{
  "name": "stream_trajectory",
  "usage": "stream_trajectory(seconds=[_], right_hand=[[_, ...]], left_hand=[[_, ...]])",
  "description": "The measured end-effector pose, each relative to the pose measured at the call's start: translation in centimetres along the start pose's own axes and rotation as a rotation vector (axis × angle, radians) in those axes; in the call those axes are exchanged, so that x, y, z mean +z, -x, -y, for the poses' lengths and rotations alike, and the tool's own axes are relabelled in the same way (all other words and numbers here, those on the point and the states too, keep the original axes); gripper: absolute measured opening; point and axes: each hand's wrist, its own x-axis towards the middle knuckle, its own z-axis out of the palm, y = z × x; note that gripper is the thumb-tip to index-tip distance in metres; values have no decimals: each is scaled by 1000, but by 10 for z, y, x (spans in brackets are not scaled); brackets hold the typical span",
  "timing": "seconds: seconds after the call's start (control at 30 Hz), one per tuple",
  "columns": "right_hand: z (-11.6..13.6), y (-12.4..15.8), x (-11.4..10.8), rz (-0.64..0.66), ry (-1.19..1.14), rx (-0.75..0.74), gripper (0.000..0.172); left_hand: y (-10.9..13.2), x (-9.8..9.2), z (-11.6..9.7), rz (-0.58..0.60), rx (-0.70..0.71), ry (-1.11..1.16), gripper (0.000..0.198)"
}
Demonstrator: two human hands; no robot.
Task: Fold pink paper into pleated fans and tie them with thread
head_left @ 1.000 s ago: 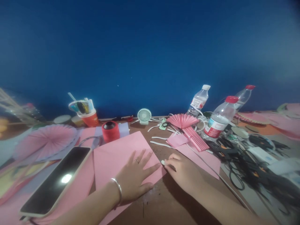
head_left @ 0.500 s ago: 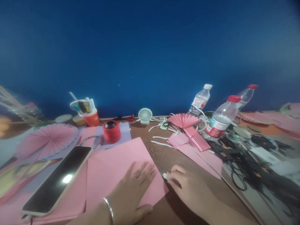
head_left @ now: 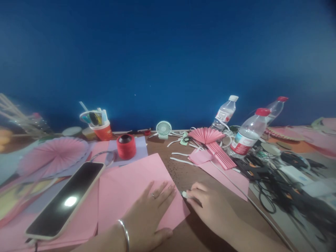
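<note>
Pink sheet lies mid-desk, under the left hand and left of the right one. Left to right: pleated pink rosette, blurred; phone face up, slanted, on pink paper; red cup with pens or tools in it; red spool upright on lavender paper, just behind the sheet. Left hand flat on the sheet, palm down, thumb out, gripping nothing. Sheet's right edge slants from the far corner toward the near right; its long axis can't be told, forearm hides the near part. Small fan well behind. Right hand just off that edge, fingers closed on a small pale piece, too small to identify; the piece sits close by the edge, contact unclear. Left is the nearer hand, being on the sheet; the two are apart. Further right: folded pink fan, pleated strip, red-capped bottle, black cables.
</note>
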Motion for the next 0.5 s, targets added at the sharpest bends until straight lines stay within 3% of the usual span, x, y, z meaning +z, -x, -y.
stream_trajectory(seconds=[0.5], right_hand=[[1, -9, 2, -1, 2, -10, 20]], left_hand=[[0, -6, -2, 25, -19, 2, 78]])
